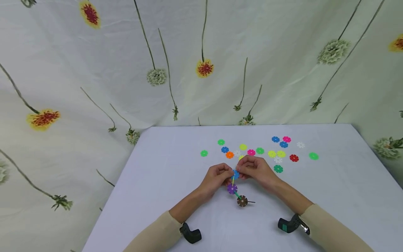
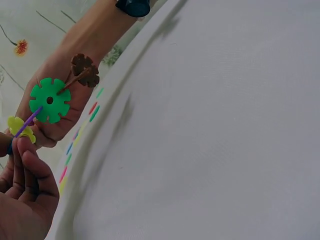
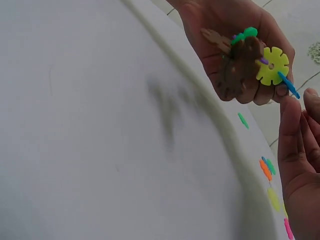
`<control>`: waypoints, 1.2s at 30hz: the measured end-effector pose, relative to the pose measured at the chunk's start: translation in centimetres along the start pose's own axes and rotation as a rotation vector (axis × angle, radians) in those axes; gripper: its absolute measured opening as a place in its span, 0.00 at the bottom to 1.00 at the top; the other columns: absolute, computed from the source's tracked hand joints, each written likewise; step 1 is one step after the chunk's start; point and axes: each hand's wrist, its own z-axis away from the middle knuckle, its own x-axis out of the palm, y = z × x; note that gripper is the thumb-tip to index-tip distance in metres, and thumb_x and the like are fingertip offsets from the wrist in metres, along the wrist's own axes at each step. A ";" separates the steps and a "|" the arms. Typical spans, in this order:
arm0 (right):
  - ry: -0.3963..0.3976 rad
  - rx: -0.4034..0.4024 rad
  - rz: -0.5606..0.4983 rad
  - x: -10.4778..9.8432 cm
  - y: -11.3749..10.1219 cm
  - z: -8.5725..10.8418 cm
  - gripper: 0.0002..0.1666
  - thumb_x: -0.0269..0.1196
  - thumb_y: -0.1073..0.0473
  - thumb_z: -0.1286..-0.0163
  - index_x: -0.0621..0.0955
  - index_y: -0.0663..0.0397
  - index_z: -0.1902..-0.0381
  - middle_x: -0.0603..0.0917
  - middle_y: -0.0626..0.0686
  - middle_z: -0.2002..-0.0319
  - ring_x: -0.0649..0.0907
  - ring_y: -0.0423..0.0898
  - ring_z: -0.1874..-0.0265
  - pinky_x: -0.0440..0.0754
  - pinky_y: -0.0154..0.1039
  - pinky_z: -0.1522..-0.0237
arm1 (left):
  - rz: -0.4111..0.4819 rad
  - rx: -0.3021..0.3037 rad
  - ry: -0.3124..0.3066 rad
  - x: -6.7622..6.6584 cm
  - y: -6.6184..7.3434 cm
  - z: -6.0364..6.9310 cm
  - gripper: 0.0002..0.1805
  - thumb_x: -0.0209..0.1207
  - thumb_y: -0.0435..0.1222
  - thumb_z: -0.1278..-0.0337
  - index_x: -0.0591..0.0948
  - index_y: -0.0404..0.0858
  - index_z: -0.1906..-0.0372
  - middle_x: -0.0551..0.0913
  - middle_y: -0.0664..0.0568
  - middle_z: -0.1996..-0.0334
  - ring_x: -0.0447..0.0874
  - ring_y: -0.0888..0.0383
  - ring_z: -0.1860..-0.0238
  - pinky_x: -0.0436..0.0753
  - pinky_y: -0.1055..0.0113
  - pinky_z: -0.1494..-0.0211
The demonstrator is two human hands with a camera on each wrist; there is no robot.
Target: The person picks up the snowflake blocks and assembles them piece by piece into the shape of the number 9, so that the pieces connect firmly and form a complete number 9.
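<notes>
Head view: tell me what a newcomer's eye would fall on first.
Probably the chain of notched discs, low and slightly right of centre, running from a blue disc at the left hand and right hand down to brown pieces. Next, the bright loose discs, scattered mostly beyond the hands on the white tabletop. Then the flower-printed cloth behind.
</notes>
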 end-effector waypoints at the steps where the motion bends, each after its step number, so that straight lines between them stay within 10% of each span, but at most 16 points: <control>1: -0.001 -0.006 0.028 -0.1 0.0 -0.2 0.16 0.67 0.59 0.21 0.80 0.68 0.47 0.90 0.57 0.60 0.88 0.42 0.66 0.91 0.35 0.56 | -0.004 -0.004 0.005 -0.1 -0.1 0.1 0.09 0.60 0.37 0.23 0.80 0.33 0.54 0.82 0.59 0.73 0.78 0.63 0.69 0.83 0.73 0.60; 22: 0.222 -0.069 0.841 0.3 0.2 -7.0 0.18 0.74 0.49 0.30 0.87 0.54 0.51 0.83 0.55 0.58 0.78 0.52 0.55 0.75 0.45 0.51 | 0.006 -0.058 0.037 -1.6 -0.7 1.3 0.09 0.58 0.37 0.24 0.82 0.33 0.55 0.82 0.58 0.73 0.79 0.63 0.69 0.81 0.72 0.62; 36: 0.128 -0.241 0.730 1.1 0.6 -7.7 0.09 0.67 0.65 0.25 0.82 0.51 0.50 0.90 0.52 0.57 0.85 0.47 0.58 0.83 0.42 0.51 | 0.025 -0.053 0.049 -2.1 -0.8 1.8 0.08 0.58 0.36 0.24 0.81 0.34 0.56 0.81 0.58 0.73 0.79 0.64 0.70 0.81 0.74 0.64</control>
